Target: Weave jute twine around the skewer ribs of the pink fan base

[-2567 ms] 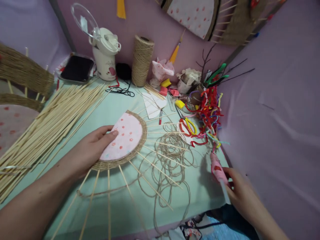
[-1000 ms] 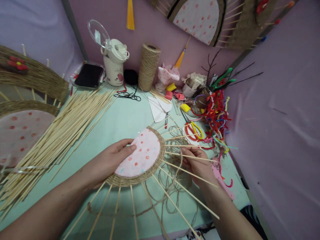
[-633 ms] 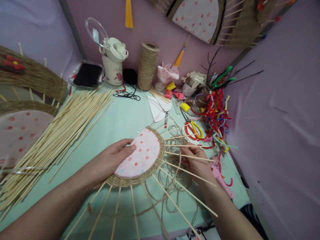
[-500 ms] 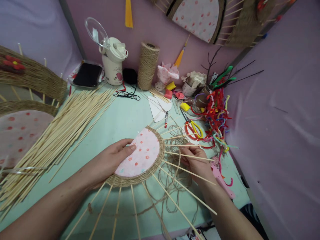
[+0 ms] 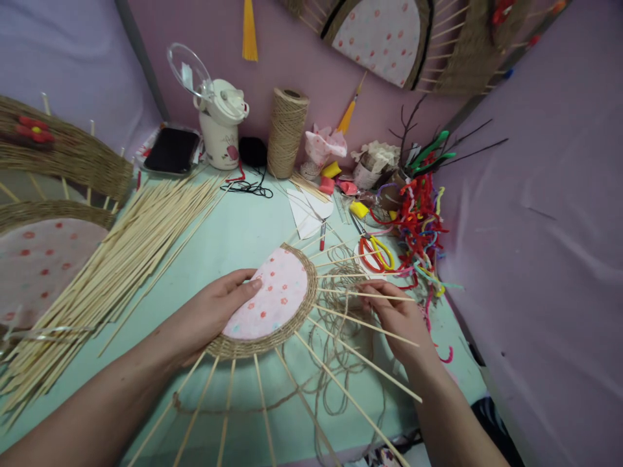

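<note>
The left hand holds the dotted half-round panel over the table, grip closed at its straight edge. Thin sticks radiate from the curved rim. The right hand is at the right-side sticks; whether its grip holds the twine cannot be determined.

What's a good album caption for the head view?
Left hand holds dotted half-round panel; right hand among its sticks, loose twine beneath.
</note>
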The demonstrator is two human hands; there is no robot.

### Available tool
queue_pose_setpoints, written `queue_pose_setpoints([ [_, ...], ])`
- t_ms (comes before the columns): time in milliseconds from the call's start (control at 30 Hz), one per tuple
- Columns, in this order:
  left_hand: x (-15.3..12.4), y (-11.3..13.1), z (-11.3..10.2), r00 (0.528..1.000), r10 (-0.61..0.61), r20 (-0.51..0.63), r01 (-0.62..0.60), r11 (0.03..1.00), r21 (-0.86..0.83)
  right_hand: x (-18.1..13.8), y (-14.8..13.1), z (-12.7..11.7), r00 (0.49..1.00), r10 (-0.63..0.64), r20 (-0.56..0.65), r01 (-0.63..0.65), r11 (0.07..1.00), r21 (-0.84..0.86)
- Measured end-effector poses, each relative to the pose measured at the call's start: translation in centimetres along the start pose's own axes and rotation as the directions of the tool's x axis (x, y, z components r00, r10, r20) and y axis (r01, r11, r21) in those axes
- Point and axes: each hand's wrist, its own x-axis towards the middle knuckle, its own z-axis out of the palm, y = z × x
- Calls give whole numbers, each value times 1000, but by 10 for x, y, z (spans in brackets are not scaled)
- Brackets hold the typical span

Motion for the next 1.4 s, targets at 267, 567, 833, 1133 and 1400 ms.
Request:
queue_pose_setpoints([
  [267, 0, 3, 2, 998, 22, -63, -21, 1000, 12, -17, 14, -13, 846, -411, -339, 381, 912, -154],
  [567, 3, -6, 3, 983, 181, -9, -178, 973, 145, -26, -40, -39, 753, -650, 106, 594, 600, -537],
  [833, -2, -5, 4, 974, 224, 31, -226, 950, 217, -5, -62, -6, 841, -204, 502, 536, 450, -714],
  [1133, -2, -8, 2, 961, 267, 69, -276, 937, 215, 1, -61, -1, 880, -133, 457, 459, 490, -741],
  [1400, -2, -8, 2, 960, 272, 65, -279, 930, 237, 2, -58, -1, 878, -177, 444, 468, 512, -721],
])
